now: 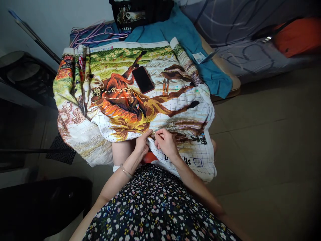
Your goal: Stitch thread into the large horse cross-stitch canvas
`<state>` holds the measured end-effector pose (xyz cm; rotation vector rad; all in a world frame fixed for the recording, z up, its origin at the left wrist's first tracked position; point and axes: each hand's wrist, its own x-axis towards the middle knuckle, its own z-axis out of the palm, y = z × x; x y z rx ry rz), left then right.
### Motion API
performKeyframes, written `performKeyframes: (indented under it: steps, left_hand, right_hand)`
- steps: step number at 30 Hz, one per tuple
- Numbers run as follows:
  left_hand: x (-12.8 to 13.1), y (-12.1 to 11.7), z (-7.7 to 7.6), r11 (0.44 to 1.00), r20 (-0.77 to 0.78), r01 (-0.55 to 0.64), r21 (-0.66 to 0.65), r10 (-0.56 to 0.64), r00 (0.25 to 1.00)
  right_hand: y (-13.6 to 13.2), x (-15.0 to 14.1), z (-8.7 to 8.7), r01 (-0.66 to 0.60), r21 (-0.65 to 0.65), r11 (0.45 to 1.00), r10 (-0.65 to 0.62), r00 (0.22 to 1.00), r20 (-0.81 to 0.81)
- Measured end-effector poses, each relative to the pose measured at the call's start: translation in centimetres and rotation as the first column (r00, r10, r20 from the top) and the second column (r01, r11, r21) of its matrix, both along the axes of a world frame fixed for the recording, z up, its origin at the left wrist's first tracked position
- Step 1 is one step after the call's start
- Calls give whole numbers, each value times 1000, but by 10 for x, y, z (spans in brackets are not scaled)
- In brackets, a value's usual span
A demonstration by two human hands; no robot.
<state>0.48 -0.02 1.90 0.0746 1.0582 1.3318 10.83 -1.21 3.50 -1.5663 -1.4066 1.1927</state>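
A large cross-stitch cloth [160, 113], worked with orange-brown horses and ruled with blue grid lines, lies across my lap. My left hand [143, 143] grips its folded near edge, thumb on top and fingers underneath. Close beside it, the fingertips of my right hand [164, 142] are pinched together just above the cloth; what they hold is too small to make out. A loop of pale thread [170, 125] shows by the right fingers. Further up the cloth lie a bundle of yellowish thread [112, 92], a black phone [143, 79] and orange-handled thread snips [165, 87].
Rolled parts of the cloth [67, 67] bunch at the left. Behind it, a teal sheet [160, 30] carries pink hangers [100, 33] and a black bag [140, 15]. A grey patterned sofa [238, 40] with an orange item [298, 36] stands at the right, beyond tiled floor [263, 144].
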Motion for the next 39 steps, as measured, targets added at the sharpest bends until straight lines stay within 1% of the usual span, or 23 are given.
performKeyframes:
  steps: [2,6,9,14,18,23,26,31,33,35,39]
  left_hand:
    - [0,1,0,1000,-7,-17,2,17,1000]
    - [1,2,2,999,-21,-53,0,53,998]
    - [2,3,6,998,-38,-58,-12,58,998]
    - [1,3,10,998,-48,-50,-39,48,998]
    - [0,4,12,999,-33,-25,-45,23,999]
    - [0,4,12,999,-22,-27,-26,27,999]
    - [1,2,9,999,-29,-39,-18,38,999]
    - [1,-3,3,999,40,-36,9,36,999]
    - [1,-4,2,999,66,-35,17,34,997]
    - [2,-5,0,999,84,-40,18,38,996]
    - [3,-7,-2,999,99,-10,41,6,995]
  right_hand:
    - [0,1,-4,15,-8,1000,-15,999,-31]
    - [1,2,-12,47,83,995,-47,999,-7]
    - [2,0,-15,71,111,991,-66,997,-48]
    - [4,-4,-17,108,68,992,-99,987,-123]
    - [5,-6,-21,152,74,986,-141,981,-137]
    - [5,-11,-23,197,75,977,-183,969,-163]
    - [5,-12,-21,217,56,975,-203,961,-185]
    - [6,-8,-11,232,-48,972,-236,939,-250]
    - [10,-6,-5,221,-38,975,-224,944,-241]
    - [14,-5,-1,175,10,984,-170,965,-198]
    - [22,-6,6,32,79,996,-31,999,-7]
